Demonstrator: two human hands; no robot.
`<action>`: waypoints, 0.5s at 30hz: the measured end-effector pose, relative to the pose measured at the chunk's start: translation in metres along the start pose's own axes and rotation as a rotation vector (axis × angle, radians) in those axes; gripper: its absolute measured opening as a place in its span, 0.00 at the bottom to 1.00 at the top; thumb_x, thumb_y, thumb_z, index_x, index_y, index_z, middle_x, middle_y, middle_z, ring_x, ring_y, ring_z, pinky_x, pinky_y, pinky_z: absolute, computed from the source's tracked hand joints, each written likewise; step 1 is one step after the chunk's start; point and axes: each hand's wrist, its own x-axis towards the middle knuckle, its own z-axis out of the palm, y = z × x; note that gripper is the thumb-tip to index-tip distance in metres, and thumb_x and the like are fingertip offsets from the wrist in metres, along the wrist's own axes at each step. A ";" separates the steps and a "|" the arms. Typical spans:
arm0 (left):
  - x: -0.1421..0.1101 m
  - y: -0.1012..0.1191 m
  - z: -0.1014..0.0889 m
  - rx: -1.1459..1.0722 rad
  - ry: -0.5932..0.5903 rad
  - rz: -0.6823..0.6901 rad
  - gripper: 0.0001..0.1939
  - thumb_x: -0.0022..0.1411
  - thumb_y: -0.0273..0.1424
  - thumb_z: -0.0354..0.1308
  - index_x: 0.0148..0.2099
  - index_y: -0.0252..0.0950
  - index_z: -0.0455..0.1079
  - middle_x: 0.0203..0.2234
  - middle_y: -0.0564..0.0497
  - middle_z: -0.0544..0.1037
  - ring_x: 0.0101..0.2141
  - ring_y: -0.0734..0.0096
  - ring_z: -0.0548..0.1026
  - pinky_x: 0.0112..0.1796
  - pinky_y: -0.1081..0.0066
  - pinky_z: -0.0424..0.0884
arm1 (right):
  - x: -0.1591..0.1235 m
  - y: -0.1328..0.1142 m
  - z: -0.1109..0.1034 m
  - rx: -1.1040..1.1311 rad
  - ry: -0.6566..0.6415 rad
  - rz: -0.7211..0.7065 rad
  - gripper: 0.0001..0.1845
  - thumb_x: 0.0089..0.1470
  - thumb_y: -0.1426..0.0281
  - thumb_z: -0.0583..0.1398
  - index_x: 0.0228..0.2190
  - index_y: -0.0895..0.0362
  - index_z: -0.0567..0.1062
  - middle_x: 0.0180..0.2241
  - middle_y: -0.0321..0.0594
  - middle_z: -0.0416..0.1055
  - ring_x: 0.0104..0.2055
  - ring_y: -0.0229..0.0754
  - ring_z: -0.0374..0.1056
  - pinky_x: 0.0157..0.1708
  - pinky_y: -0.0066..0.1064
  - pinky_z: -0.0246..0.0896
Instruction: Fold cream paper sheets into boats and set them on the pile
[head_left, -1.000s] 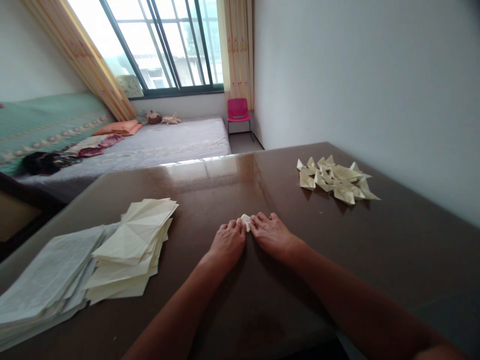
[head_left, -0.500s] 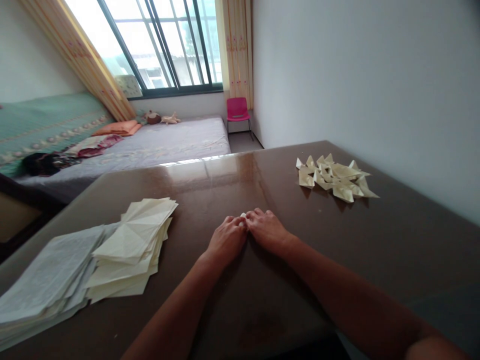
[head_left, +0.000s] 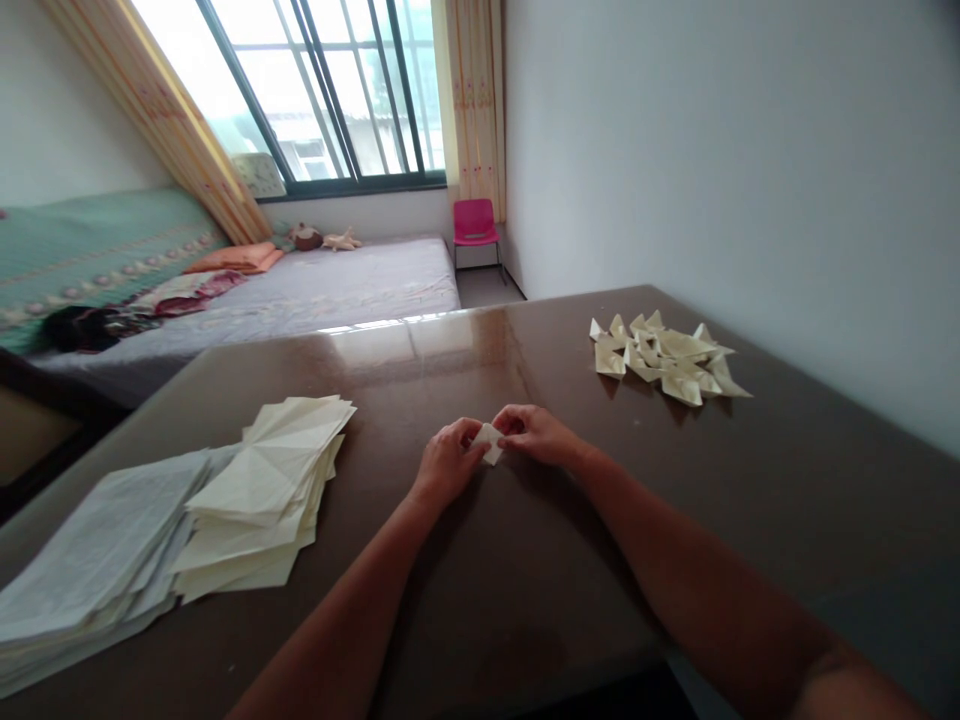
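A small folded cream paper piece [head_left: 489,441] is held just above the dark brown table [head_left: 525,600] near its middle. My left hand [head_left: 448,466] pinches its left side with curled fingers. My right hand [head_left: 538,435] pinches its right side, fingers closed on it. Both forearms reach in from the bottom edge. Left of my hands lies a stack of creased cream paper sheets [head_left: 270,480]. At the far right of the table sits a pile of folded paper pieces [head_left: 666,356].
A stack of grey-white sheets [head_left: 90,560] lies at the table's left front corner. Behind the table are a bed [head_left: 300,285], a window, curtains and a pink chair [head_left: 476,225]. A white wall runs along the right side.
My hands went from pressing the paper piece flat on the table to lifting it slightly and holding it between the fingertips. More of the piece now shows.
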 end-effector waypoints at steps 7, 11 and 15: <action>-0.001 0.000 0.000 -0.088 0.117 0.082 0.11 0.64 0.38 0.51 0.41 0.40 0.73 0.36 0.51 0.78 0.35 0.71 0.74 0.36 0.73 0.70 | -0.001 -0.012 0.000 -0.123 0.183 -0.154 0.10 0.51 0.63 0.61 0.31 0.57 0.77 0.30 0.37 0.72 0.29 0.35 0.64 0.32 0.27 0.59; -0.003 0.003 0.000 -0.112 0.138 0.119 0.12 0.64 0.37 0.51 0.42 0.40 0.73 0.37 0.50 0.77 0.36 0.71 0.74 0.35 0.74 0.72 | -0.002 -0.014 0.003 -0.220 0.167 -0.177 0.09 0.53 0.63 0.60 0.32 0.56 0.77 0.31 0.37 0.72 0.28 0.34 0.63 0.32 0.27 0.59; -0.003 0.003 0.000 -0.157 0.125 0.127 0.12 0.63 0.38 0.52 0.42 0.40 0.74 0.38 0.51 0.78 0.34 0.72 0.75 0.35 0.74 0.73 | -0.002 -0.013 0.003 -0.218 0.169 -0.185 0.10 0.54 0.63 0.60 0.31 0.56 0.77 0.31 0.36 0.71 0.28 0.34 0.63 0.33 0.26 0.58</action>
